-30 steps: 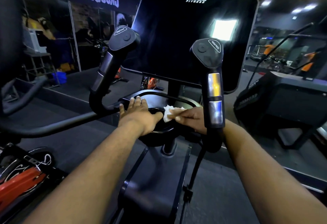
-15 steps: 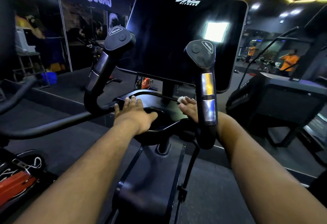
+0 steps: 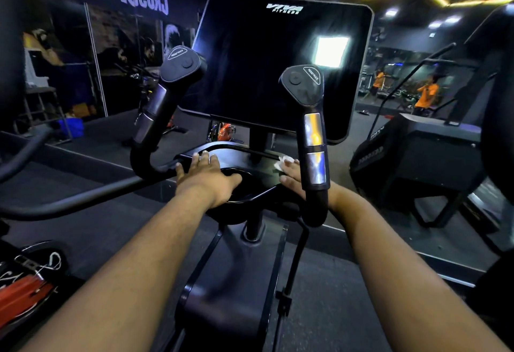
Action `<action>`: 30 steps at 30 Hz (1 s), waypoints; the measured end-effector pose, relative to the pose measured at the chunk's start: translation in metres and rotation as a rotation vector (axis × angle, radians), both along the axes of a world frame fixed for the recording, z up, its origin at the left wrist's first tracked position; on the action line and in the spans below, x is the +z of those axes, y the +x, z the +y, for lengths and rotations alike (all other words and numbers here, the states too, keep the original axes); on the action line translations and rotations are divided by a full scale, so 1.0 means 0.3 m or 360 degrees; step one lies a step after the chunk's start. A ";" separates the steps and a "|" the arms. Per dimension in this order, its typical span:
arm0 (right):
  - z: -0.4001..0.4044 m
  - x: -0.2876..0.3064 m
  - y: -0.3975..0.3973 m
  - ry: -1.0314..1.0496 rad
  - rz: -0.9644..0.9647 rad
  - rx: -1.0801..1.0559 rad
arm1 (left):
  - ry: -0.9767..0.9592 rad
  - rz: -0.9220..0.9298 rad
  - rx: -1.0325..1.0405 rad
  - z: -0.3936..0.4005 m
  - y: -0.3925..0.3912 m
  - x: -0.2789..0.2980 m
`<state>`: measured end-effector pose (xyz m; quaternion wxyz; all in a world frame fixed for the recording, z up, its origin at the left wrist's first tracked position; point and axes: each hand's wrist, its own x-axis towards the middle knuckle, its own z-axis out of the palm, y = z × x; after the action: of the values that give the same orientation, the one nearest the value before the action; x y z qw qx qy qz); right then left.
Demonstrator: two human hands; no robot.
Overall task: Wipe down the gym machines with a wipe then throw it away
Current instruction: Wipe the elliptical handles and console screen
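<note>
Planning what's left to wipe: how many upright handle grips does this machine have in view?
2: the left grip stands beside the screen's left edge; the right grip stands in front of its lower right, partly hiding the right hand.

black console tray (image 3: 250,156) of the exercise bike carries it all: left hand (image 3: 207,175) flat across its left side, white wipe (image 3: 284,161) on the right edge, right hand (image 3: 292,176) pressing it down beside the right handle (image 3: 314,143).

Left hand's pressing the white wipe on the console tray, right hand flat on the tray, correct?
Hands swapped. The head view shows the right hand pressing the white wipe on the console tray, partly behind the right handlebar; the left hand lies flat on the tray.
</note>
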<state>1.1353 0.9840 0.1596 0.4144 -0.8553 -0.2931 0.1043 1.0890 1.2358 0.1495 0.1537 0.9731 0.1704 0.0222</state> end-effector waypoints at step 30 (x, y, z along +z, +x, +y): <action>0.144 0.224 -0.242 -0.0483 -0.1744 -0.0569 | 0.0506 -0.0167 -0.0480 -0.106 -0.062 -0.040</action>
<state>1.0627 1.0273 0.2266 0.0870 -0.8703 -0.2974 -0.3828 1.0703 1.2039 0.1374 0.0087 0.9970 0.0090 0.0761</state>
